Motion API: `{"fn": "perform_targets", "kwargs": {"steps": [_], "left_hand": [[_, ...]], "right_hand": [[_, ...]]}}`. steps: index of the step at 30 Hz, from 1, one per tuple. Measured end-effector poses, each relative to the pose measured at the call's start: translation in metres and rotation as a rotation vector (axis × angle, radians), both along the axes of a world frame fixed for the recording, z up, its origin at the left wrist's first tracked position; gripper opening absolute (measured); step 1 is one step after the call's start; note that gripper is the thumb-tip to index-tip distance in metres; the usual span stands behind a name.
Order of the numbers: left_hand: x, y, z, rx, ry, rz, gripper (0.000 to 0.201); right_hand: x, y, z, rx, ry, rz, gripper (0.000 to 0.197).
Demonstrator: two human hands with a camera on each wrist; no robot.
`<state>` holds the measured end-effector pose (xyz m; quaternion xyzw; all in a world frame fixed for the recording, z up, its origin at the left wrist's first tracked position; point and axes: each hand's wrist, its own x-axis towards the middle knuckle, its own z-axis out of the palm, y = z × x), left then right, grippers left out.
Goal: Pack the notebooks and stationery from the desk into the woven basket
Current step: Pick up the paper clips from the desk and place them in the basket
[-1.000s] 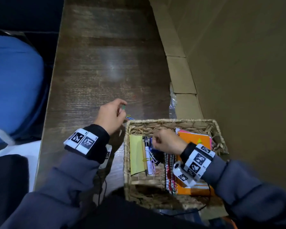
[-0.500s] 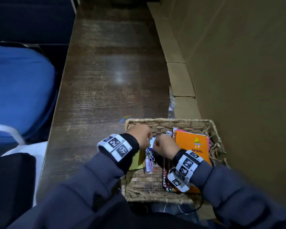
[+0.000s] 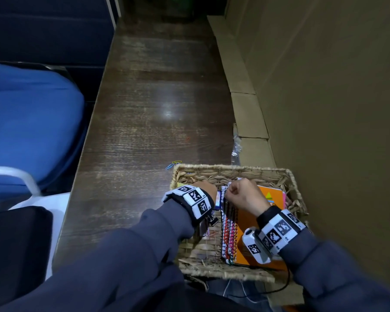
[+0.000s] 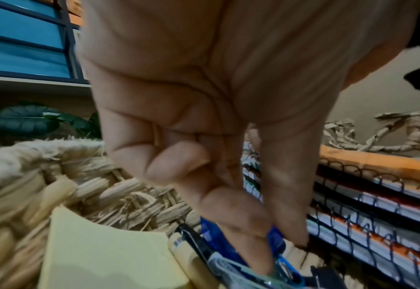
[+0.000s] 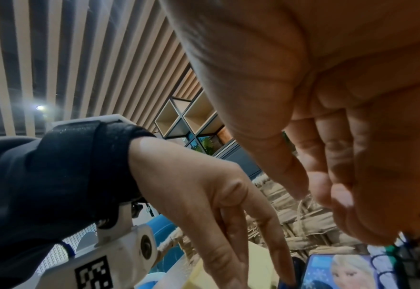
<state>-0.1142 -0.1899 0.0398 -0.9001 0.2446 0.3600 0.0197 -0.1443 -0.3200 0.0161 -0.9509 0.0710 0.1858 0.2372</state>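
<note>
Spiral notebooks (image 3: pixel 245 226) inside woven basket (image 3: pixel 230 173)

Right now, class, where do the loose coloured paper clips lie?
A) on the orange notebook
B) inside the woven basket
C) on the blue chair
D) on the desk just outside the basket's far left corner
D: the paper clips rest on the desk, just beyond the woven basket rim.

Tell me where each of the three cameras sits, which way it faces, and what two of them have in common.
Head: worn on the head, looking forward and down at the desk and woven basket; both sleeves, the left hand and the right hand show.
Left wrist: looks along the left palm at fingers reaching down among pens, beside a yellow pad.
Right wrist: looks under the right palm toward the left hand, with the ceiling behind.
Shared: head and left wrist both show the spiral notebooks.
</note>
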Motion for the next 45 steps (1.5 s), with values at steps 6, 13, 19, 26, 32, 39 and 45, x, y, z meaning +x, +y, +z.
{"fn": "perform_targets", "kwargs": {"steps": [6,13,19,26,32,39,45], "left_hand": [[0.018,0.028,0.004,-0.245,-0.062,0.195,0.020],[0.065,0.110,0.012,-0.496,-0.262,0.598,0.013],[0.099,0.143,-0.043,-0.415,-0.232,0.747,0.006],[0.112,0.139,-0.085,-0.395,-0.164,0.688,0.013],[0.119,0.125,-0.101,-0.465,-0.127,0.694,0.016],[0.123,0.110,-0.106,-0.354,-0.170,0.603,0.029],[0.124,0.108,-0.103,-0.216,-0.190,0.556,0.018]], "right_hand": [[0.018,0.011,0.027,0.008,0.010,0.059,0.023],[0.112,0.030,0.076,0.047,-0.172,0.097,0.015],[0.218,0.070,0.042,-0.203,-0.150,0.370,0.019],[0.266,0.079,-0.031,-0.322,0.051,0.537,0.021],[0.271,0.081,-0.058,-0.307,0.079,0.591,0.021],[0.271,0.083,-0.061,-0.357,0.144,0.609,0.012],[0.263,0.088,-0.012,-0.230,0.009,0.537,0.013]]}}
